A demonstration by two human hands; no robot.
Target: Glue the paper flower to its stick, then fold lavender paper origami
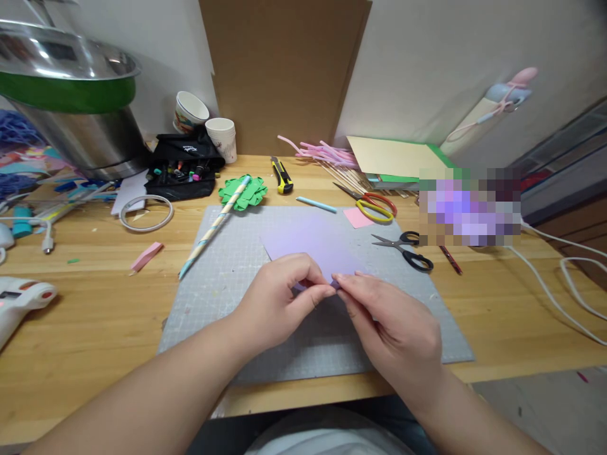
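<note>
A pale purple sheet of paper [315, 243] lies on the grey cutting mat [227, 278]. My left hand [279, 303] and my right hand [393, 325] meet at the sheet's near corner. Both pinch that corner between thumb and fingers, fingertips almost touching each other. The part of the paper under my hands is hidden. A green paper flower on a striped paper stick [237, 202] lies across the mat's far left corner.
Black scissors [405, 249], red-and-yellow scissors [374, 205], a pink note [358, 218], a yellow utility knife [282, 175], a tape ring [146, 212], a marker case [183, 167], two paper cups [222, 136], a glue gun [21, 297] and white cables [564, 278] surround the mat.
</note>
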